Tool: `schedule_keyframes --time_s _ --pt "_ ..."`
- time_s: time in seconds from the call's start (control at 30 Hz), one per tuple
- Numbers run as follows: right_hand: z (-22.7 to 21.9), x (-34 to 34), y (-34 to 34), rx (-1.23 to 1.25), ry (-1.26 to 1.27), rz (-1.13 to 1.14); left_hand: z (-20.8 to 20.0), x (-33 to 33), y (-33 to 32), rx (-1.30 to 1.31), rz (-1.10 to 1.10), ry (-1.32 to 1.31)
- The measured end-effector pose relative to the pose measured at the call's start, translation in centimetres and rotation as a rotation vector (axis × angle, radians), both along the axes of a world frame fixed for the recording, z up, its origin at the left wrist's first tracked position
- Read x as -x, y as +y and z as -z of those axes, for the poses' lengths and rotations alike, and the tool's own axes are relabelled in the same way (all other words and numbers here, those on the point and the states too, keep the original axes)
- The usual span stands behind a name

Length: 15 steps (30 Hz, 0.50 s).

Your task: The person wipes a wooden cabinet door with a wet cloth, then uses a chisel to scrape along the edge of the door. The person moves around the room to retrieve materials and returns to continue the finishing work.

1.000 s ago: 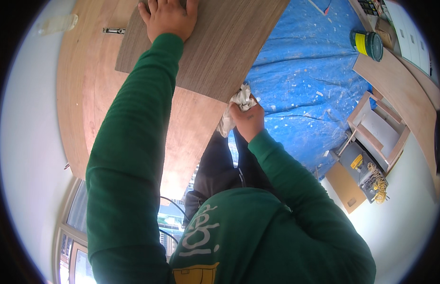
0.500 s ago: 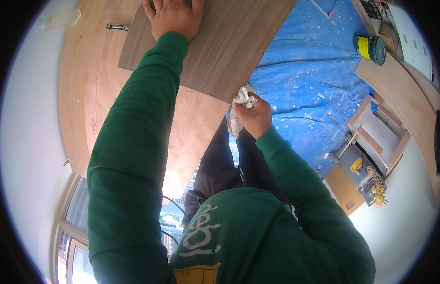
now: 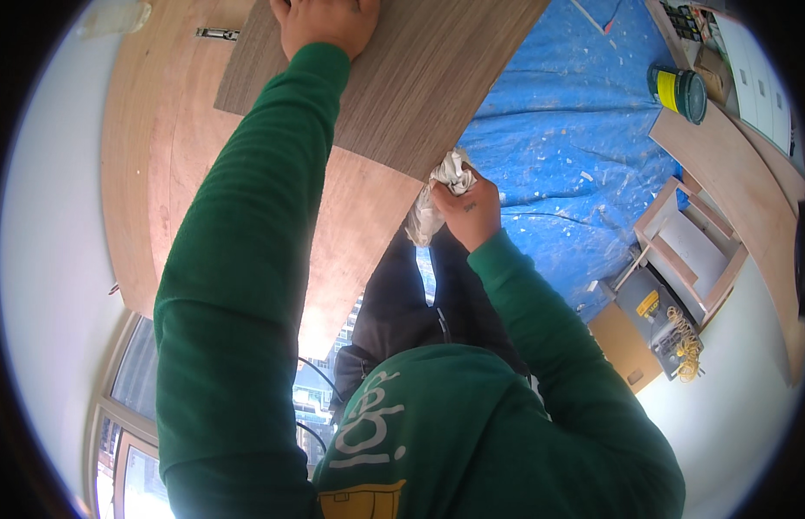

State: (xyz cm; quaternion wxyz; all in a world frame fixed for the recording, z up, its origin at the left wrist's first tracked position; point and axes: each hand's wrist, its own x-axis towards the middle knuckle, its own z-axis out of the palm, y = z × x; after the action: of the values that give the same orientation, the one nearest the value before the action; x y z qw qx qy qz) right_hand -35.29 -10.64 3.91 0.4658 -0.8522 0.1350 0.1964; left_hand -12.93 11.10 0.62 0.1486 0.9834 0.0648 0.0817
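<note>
My left hand [image 3: 330,24] lies on the brown wood-grain panel [image 3: 420,82] at the top of the view, its fingers partly cut off by the upper edge. They look stretched out over the surface, with nothing held. The panel rests on a pale wooden worktop [image 3: 359,203]. Beside the panel's near right corner, my right hand [image 3: 471,214] is closed around a crumpled off-white rag [image 3: 426,223], part of which hangs down. A metal cabinet hinge [image 3: 217,34] sits on the worktop at the panel's left edge.
A paint-flecked blue sheet [image 3: 549,130] covers the floor on the right. On that side are a dark green bucket [image 3: 679,92], a wooden frame [image 3: 692,246], a cardboard box [image 3: 625,348] and a coiled yellow cord [image 3: 684,339]. A window [image 3: 138,381] is at lower left.
My left hand has slid slightly up and right, so its fingers leave the view more. My right hand stays by the panel's corner, and the rag's hanging part has swung left.
</note>
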Motion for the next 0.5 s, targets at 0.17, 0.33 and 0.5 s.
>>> schedule_keyframes --time_s 0.17,0.33,0.5 --pt "0.7 -3.7 -1.4 -0.074 0.0 0.085 -0.3 0.2 0.5 0.004 -0.01 0.036" --pt "1.0 -0.3 -0.6 0.001 -0.063 0.026 -0.2 -0.1 -0.2 -0.004 -0.008 0.033" --pt "0.7 -3.5 -1.6 -0.106 0.06 0.071 -0.4 0.0 0.3 0.017 -0.009 0.028"
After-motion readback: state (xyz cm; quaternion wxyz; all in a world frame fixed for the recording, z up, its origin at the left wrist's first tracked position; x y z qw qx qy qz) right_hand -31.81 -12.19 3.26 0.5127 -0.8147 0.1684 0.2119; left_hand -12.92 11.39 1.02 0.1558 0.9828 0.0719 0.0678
